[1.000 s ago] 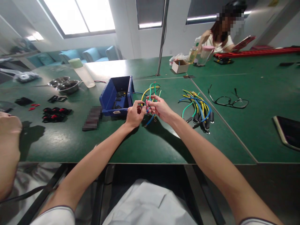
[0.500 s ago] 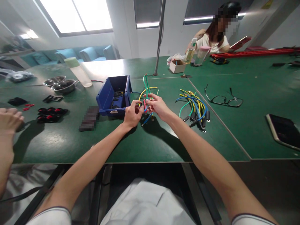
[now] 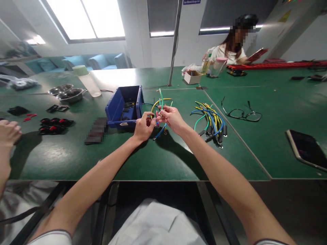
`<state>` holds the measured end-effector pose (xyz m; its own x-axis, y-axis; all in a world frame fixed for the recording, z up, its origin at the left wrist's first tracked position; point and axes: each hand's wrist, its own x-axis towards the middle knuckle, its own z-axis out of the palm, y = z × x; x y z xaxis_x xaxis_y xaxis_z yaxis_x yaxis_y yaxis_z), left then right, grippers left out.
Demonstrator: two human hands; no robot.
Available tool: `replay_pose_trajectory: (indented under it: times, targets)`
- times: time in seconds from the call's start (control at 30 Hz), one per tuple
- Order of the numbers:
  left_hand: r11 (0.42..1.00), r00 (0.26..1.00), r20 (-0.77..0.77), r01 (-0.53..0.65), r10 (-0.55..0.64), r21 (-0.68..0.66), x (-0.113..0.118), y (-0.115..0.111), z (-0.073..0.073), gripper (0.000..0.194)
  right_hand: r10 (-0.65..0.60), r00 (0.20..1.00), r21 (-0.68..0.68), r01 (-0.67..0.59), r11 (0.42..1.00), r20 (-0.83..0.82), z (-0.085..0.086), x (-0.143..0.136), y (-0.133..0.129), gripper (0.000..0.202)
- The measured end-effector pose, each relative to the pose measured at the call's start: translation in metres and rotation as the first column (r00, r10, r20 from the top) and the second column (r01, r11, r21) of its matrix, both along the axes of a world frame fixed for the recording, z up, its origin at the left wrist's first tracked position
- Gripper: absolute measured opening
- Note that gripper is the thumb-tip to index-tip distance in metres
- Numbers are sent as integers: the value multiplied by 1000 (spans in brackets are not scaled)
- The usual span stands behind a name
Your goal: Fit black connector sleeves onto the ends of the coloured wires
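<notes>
Wire (image 3: pixel 161 97), green, held in the grip of the right hand (image 3: pixel 174 119) over the counter (image 3: pixel 143 160), near the blue bin (image 3: pixel 114 124); left hand (image 3: pixel 143 127) alongside, hold impossible to tell.

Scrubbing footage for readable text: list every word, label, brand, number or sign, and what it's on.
"Raw Material Storage Area": blue-purple sign, top edge, partly cut off; small print, so a probable reading.
Yellow sign, upper right: too blurred to read.
White label on the blue bin: too small to read.
No other text I can make out.
</notes>
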<state>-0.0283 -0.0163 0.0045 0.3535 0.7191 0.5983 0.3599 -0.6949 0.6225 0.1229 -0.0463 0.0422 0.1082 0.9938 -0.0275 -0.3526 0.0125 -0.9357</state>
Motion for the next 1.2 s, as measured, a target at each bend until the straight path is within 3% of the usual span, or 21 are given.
replay_pose_trajectory:
  times: [0.27,0.4,0.53,0.67,0.73,0.83,1.2]
  targets:
    - [1000,1000,-16,-4,4,-12,0,-2,4,19,-96,973,92,78,993,212,-8,7,6,18]
    - [999,999,-46,26,-27,-23,1,-2,4,19,-112,982,88,100,991,149,-12,10,8,34]
    - [998,995,-82,53,-56,-40,2,-2,3,20,-67,996,-2,67,998,63,-12,13,9,37]
    - [997,992,-112,50,-57,-66,2,-1,2,22,-149,983,-44,155,987,109,-12,14,11,25]
    - [993,986,-143,70,-83,-97,3,0,0,23,-219,963,3,221,975,157,-12,16,12,12]
    - [986,974,-194,88,-115,-144,4,2,-2,26,-278,941,75,269,960,192,-15,20,14,12]
    - [989,989,-136,47,-67,-141,5,-1,-1,27,-257,952,87,245,966,166,-21,27,19,13]
